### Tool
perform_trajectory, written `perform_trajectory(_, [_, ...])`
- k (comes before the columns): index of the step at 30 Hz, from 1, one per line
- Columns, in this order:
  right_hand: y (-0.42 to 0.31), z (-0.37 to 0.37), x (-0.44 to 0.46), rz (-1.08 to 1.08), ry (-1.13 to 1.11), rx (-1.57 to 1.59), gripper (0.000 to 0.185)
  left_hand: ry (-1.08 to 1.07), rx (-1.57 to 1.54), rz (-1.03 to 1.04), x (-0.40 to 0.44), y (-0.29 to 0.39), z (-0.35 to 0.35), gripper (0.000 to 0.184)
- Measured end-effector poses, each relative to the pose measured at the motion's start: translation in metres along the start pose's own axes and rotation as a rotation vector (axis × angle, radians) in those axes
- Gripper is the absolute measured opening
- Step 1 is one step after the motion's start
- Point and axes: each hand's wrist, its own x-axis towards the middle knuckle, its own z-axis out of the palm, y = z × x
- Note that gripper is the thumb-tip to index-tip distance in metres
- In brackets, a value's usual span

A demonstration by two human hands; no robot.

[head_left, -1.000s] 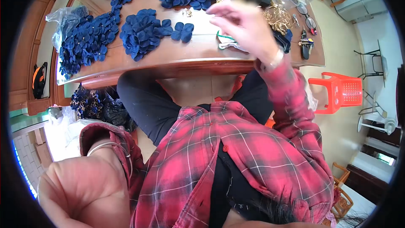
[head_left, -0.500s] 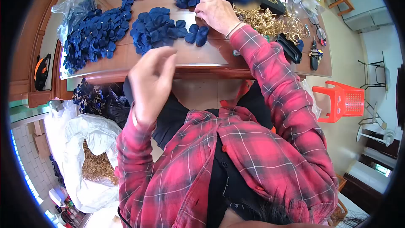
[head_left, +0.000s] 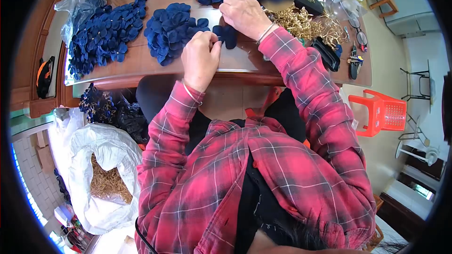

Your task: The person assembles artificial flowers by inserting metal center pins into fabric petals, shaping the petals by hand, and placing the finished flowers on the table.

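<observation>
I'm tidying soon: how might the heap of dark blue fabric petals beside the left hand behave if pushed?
The dark blue fabric petal heap may spread, being layered; its thin edges suggest lightness; curled surfaces probably flex.

Red-and-black plaid shirt, pale bangles

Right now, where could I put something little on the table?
Bare table shows at the front edge between the left hand and right sleeve, and between the left flowers and middle petal pile. It's crowded on the right with gold sprigs and glasses.
</observation>
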Motion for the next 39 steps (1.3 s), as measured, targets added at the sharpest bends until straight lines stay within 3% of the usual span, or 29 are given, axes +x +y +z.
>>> perform_trajectory(6, [-0.004,-0.019,-0.002,0.08,0.065,0.035,0.004,0.032,-0.146,0.023,-0.005,-0.006,-0.002,0.007])
perform_trajectory(11, [-0.01,-0.044,-0.019,0.397,0.051,0.42,0.003,-0.007,-0.567,-0.222,-0.015,-0.002,-0.009,0.005])
perform_trajectory(15, [-0.029,-0.066,-0.036,0.758,-0.002,0.99,0.006,0.04,-0.906,-0.321,-0.021,-0.002,-0.004,0.007])
perform_trajectory(20, [-0.053,-0.057,-0.052,0.61,0.045,0.797,0.008,0.01,-0.909,-0.322,-0.018,-0.004,0.001,0.008])
perform_trajectory(26, [-0.064,-0.06,-0.06,0.585,0.057,0.682,0.009,0.026,-0.916,-0.348,-0.018,-0.003,0.001,0.007])
perform_trajectory(39, [-0.076,-0.052,-0.054,0.459,-0.102,0.459,0.012,0.085,-0.981,-0.339,-0.022,-0.006,-0.002,0.007])
